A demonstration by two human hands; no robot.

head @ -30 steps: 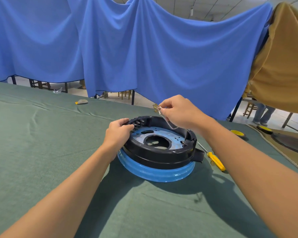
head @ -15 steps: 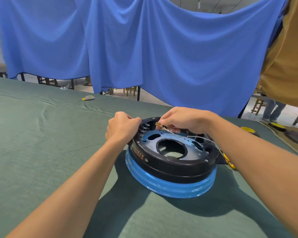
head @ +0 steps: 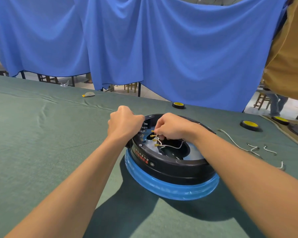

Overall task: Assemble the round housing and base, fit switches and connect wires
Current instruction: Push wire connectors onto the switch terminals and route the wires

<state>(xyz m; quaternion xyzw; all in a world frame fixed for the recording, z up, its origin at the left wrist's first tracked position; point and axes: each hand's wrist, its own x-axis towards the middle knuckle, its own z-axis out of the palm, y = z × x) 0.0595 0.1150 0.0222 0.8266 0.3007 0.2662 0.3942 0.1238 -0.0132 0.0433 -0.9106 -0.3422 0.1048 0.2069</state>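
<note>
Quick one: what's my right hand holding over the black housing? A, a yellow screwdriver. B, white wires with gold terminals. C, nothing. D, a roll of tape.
B: the right hand pinches white wires tipped with gold terminals above the housing, while the left hand grips its rim.

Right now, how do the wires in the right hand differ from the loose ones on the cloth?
The held wires hang inside the black housing, pinched by the right hand; the loose wires lie on the green cloth, untouched. The held wires' brass terminals bunch together; the loose wires lie spread apart. Both are thin, white.
</note>
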